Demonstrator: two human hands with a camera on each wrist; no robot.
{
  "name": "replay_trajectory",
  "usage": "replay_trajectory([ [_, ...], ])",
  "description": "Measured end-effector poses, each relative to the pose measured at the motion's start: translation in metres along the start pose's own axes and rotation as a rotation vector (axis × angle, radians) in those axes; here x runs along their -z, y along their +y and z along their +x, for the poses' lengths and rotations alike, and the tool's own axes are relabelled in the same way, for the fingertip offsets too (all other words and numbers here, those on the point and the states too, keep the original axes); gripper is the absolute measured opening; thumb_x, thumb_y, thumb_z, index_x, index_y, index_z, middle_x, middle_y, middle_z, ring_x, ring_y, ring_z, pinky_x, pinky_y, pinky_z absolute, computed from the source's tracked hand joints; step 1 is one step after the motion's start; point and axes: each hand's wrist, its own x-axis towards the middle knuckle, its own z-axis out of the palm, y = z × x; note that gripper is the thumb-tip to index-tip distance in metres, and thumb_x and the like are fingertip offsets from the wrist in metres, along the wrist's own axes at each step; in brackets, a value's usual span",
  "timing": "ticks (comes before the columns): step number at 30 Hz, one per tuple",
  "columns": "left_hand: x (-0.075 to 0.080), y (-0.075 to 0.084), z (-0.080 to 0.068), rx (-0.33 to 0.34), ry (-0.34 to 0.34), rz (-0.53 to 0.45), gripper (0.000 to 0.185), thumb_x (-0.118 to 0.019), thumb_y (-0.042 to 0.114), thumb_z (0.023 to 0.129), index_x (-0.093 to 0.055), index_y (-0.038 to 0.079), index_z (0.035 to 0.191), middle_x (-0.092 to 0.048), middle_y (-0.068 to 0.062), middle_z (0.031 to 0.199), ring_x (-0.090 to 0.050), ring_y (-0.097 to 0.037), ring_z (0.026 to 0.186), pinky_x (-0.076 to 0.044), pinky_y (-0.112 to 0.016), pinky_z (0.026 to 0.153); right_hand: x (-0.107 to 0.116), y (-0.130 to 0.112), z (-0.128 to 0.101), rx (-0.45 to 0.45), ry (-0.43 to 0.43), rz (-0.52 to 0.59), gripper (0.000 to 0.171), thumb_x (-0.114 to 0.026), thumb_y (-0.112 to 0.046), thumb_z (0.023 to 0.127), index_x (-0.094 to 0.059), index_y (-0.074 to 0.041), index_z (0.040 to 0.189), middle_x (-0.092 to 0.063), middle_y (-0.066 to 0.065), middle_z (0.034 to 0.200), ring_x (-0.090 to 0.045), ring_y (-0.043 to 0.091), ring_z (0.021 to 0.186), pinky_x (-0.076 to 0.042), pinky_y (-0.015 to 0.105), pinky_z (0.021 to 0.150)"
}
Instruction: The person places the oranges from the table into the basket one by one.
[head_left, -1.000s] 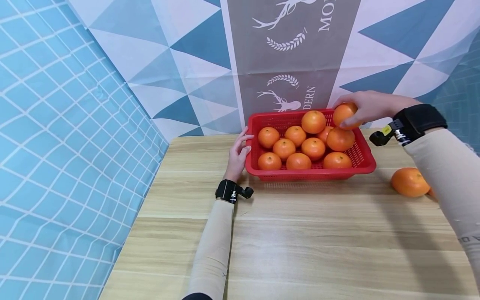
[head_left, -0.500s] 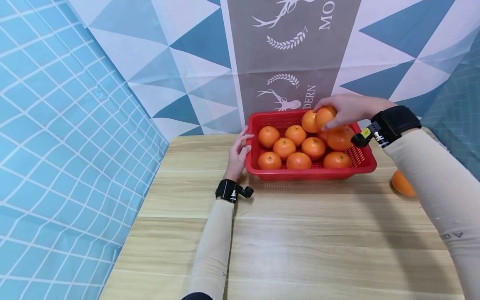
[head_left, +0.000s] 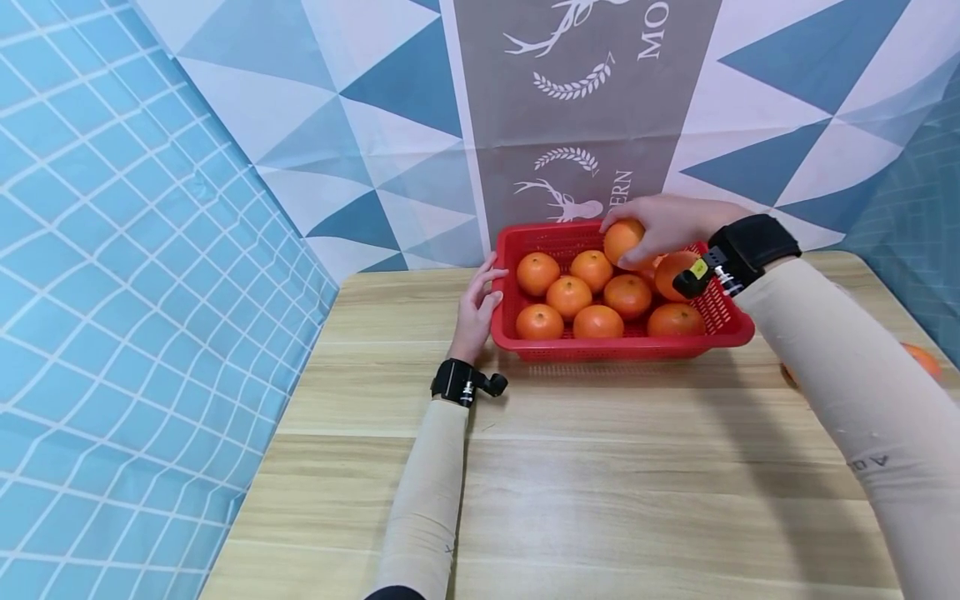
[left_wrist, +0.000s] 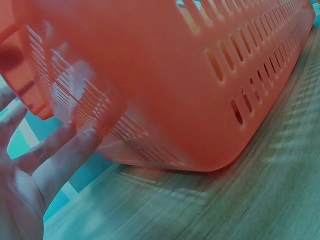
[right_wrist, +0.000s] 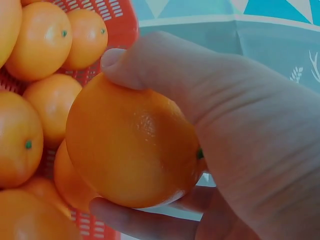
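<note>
A red plastic basket [head_left: 611, 350] with slotted walls stands at the back of the table and holds several oranges [head_left: 568, 297]. My right hand [head_left: 667, 225] grips one orange [head_left: 622, 240] at the basket's back middle. In the right wrist view, thumb and fingers lie on either side of this orange [right_wrist: 130, 145], above and close to other oranges [right_wrist: 42, 42]. Whether it touches them cannot be told. My left hand [head_left: 474, 310] lies at the basket's left end. In the left wrist view, extended fingers [left_wrist: 65, 155] touch the outer basket wall [left_wrist: 145, 95].
On the table's right lie a loose orange [head_left: 924, 360] and another orange [head_left: 789, 375] mostly behind my right sleeve [head_left: 840, 417]. The wooden table [head_left: 600, 467] stretches in front of the basket. Right behind the basket rises a patterned backdrop [head_left: 420, 167].
My right hand has moved left with its orange, from the basket's back right corner to the back middle. An orange seen there earlier is no longer separately visible. The left hand stays put.
</note>
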Motion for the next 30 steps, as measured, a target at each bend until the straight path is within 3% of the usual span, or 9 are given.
replay_trajectory([
  [2, 0.004, -0.007, 0.002, 0.018, -0.005, -0.005, 0.038, -0.057, 0.013, 0.111, -0.074, 0.018, 0.145, -0.042, 0.009, 0.183, -0.053, -0.022, 0.164, -0.059, -0.038, 0.119, 0.0, -0.005, 0.005, 0.011, -0.001, -0.011, 0.067, -0.083, -0.027, 0.099, -0.057, -0.012, 0.159, -0.066, 0.023, 0.147, -0.063, 0.041, 0.127, -0.058, 0.061, 0.111],
  [3, 0.001, 0.002, -0.001, 0.035, 0.002, 0.014, 0.039, -0.056, 0.01, 0.111, -0.073, 0.016, 0.145, -0.041, 0.005, 0.184, -0.052, -0.026, 0.164, -0.058, -0.042, 0.121, 0.001, -0.007, 0.007, 0.016, -0.002, -0.024, 0.066, -0.082, -0.028, 0.099, -0.057, -0.013, 0.159, -0.066, 0.023, 0.146, -0.063, 0.04, 0.126, -0.057, 0.061, 0.111],
  [5, 0.005, -0.008, 0.001, 0.021, 0.002, 0.02, 0.038, -0.057, 0.013, 0.111, -0.074, 0.018, 0.146, -0.041, 0.008, 0.184, -0.053, -0.024, 0.164, -0.06, -0.038, 0.118, 0.0, -0.012, 0.012, 0.021, -0.005, -0.04, 0.065, -0.082, -0.028, 0.099, -0.058, -0.014, 0.158, -0.066, 0.022, 0.145, -0.063, 0.04, 0.126, -0.057, 0.06, 0.11],
  [9, -0.009, 0.038, -0.012, 0.037, 0.028, 0.076, 0.04, -0.053, 0.007, 0.111, -0.067, 0.001, 0.148, -0.04, -0.003, 0.185, -0.049, -0.034, 0.166, -0.057, -0.046, 0.122, -0.003, -0.022, 0.022, 0.048, -0.02, -0.059, 0.064, -0.082, -0.029, 0.099, -0.058, -0.012, 0.157, -0.065, 0.022, 0.145, -0.063, 0.04, 0.126, -0.057, 0.059, 0.111],
  [14, -0.015, 0.055, -0.015, 0.064, 0.032, 0.081, 0.041, -0.049, 0.002, 0.112, -0.062, -0.005, 0.151, -0.038, -0.001, 0.185, -0.045, -0.033, 0.168, -0.054, -0.053, 0.122, -0.01, -0.031, 0.033, 0.08, -0.04, -0.032, 0.063, -0.081, -0.026, 0.1, -0.059, -0.011, 0.157, -0.056, 0.022, 0.154, -0.059, 0.041, 0.131, -0.055, 0.06, 0.115],
  [22, -0.013, 0.053, -0.014, 0.048, 0.032, 0.079, 0.041, -0.05, 0.003, 0.111, -0.062, -0.007, 0.149, -0.039, -0.005, 0.185, -0.05, -0.037, 0.165, -0.055, -0.05, 0.123, -0.024, -0.033, 0.047, 0.119, 0.026, 0.018, 0.044, -0.08, -0.017, 0.098, -0.064, -0.009, 0.139, -0.055, 0.019, 0.148, -0.049, 0.039, 0.139, -0.054, 0.058, 0.112],
  [24, -0.008, 0.034, -0.007, 0.025, 0.032, 0.076, 0.039, -0.053, 0.006, 0.111, -0.068, 0.0, 0.147, -0.041, -0.004, 0.184, -0.054, -0.035, 0.162, -0.057, -0.044, 0.122, -0.027, -0.032, 0.051, 0.108, 0.051, 0.005, 0.047, -0.08, -0.017, 0.099, -0.063, -0.01, 0.141, -0.055, 0.02, 0.151, -0.048, 0.04, 0.14, -0.054, 0.061, 0.113],
  [26, -0.006, 0.027, -0.005, 0.013, 0.027, 0.075, 0.038, -0.054, 0.007, 0.111, -0.069, 0.003, 0.146, -0.042, -0.004, 0.184, -0.054, -0.034, 0.163, -0.058, -0.041, 0.122, -0.029, -0.03, 0.055, 0.08, 0.073, -0.024, 0.054, -0.08, -0.02, 0.099, -0.06, -0.011, 0.149, -0.055, 0.022, 0.154, -0.048, 0.042, 0.141, -0.054, 0.064, 0.115],
  [30, -0.006, 0.026, -0.007, 0.006, 0.01, 0.058, 0.04, -0.055, 0.011, 0.11, -0.069, 0.003, 0.147, -0.041, -0.002, 0.184, -0.053, -0.034, 0.163, -0.057, -0.042, 0.123, -0.033, -0.027, 0.063, 0.036, 0.121, -0.06, 0.063, -0.078, -0.024, 0.099, -0.057, -0.011, 0.158, -0.048, 0.027, 0.167, -0.048, 0.046, 0.145, -0.05, 0.069, 0.121],
])
